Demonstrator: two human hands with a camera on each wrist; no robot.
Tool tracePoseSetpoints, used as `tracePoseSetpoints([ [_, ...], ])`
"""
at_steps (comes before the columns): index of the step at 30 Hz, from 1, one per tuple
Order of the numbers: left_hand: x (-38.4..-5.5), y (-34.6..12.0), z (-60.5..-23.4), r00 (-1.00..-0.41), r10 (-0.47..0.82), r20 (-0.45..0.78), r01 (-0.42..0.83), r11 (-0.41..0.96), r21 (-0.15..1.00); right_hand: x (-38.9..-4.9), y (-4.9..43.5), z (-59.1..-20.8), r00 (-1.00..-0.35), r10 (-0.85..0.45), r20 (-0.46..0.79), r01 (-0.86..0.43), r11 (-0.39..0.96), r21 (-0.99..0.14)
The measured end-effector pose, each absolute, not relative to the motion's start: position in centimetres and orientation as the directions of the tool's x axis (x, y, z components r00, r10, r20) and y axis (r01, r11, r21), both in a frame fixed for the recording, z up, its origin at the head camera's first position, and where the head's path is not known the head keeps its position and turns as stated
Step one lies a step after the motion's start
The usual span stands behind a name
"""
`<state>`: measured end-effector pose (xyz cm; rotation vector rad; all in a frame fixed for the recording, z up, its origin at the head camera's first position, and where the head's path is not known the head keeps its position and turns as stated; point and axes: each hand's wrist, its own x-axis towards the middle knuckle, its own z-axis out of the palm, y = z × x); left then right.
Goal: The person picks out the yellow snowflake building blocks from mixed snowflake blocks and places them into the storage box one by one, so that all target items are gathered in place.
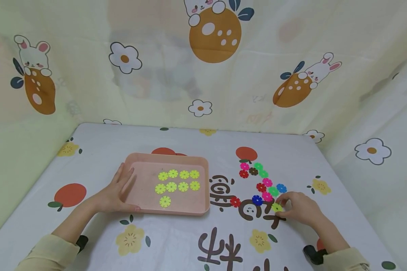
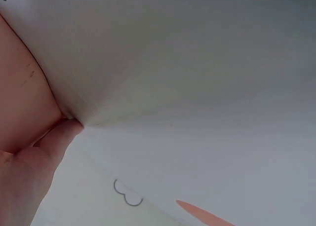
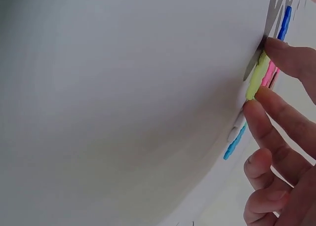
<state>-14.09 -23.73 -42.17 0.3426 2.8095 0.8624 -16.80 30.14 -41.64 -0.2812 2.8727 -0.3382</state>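
Note:
A pink rectangular tray lies left of centre, holding several yellow-green notched building discs in rough rows and one below them. My left hand grips the tray's near left corner, fingers over the left rim and thumb along the front wall; the left wrist view shows a digit at the tray's edge. At the right, my right hand pinches a yellow-green disc by its edges, low over the tablecloth. Thumb and fingertips press its opposite sides in the right wrist view, where the disc appears edge-on.
Loose discs in pink, green, brown, red and blue trail from the back toward my right hand, among them a light blue disc and a dark blue disc. A red disc lies nearer the tray. A printed curtain hangs behind the table.

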Motion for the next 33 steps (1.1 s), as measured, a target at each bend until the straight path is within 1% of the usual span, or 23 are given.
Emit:
tracePoseSetpoints([
  [14,-14.14,-23.83,-42.24,-0.955,0.276,-0.104,0.169,0.802,0.573,-17.0,29.61,-41.21,-0.954,-0.21,-0.215,-0.162,0.961,-0.223],
  [22,-14.12,-23.72,-42.11,-0.954,0.287,-0.092,0.185,0.797,0.575,-17.1,29.74,-41.62,-0.957,-0.213,-0.198,-0.171,0.963,-0.206],
  [28,-14.05,-23.72,-41.92,-0.952,0.29,-0.094,0.187,0.799,0.572,-16.98,29.68,-41.55,-0.962,-0.205,-0.178,-0.159,0.957,-0.243],
  [33,-14.05,-23.75,-41.91,-0.952,0.291,-0.096,0.187,0.799,0.571,-16.96,29.51,-41.38,-0.968,-0.211,-0.136,-0.171,0.95,-0.261],
])
